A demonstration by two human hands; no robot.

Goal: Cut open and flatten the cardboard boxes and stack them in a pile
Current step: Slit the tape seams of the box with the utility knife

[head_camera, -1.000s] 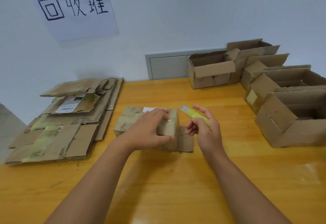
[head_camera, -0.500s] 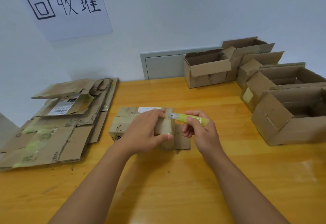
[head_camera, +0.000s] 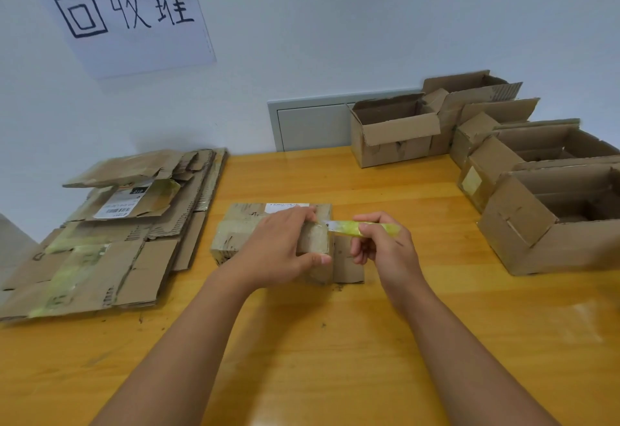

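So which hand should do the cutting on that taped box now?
The right hand: it grips the yellow-green knife, blade tip at the box top. The left hand holds the box steady.

Taped box (head_camera: 245, 227) sits mid-table (head_camera: 335, 358). Left hand (head_camera: 278, 251) on top of it, right hand (head_camera: 385, 251) just right of it, holding knife (head_camera: 349, 227) with tip at box's top right edge. Flattened cardboard pile (head_camera: 110, 234) on table's left side, against wall. Open boxes (head_camera: 536, 197) along far right, running from wall toward near edge. Paper sign (head_camera: 124, 12) on wall above pile. Wall panel (head_camera: 312, 123) behind table, far centre.
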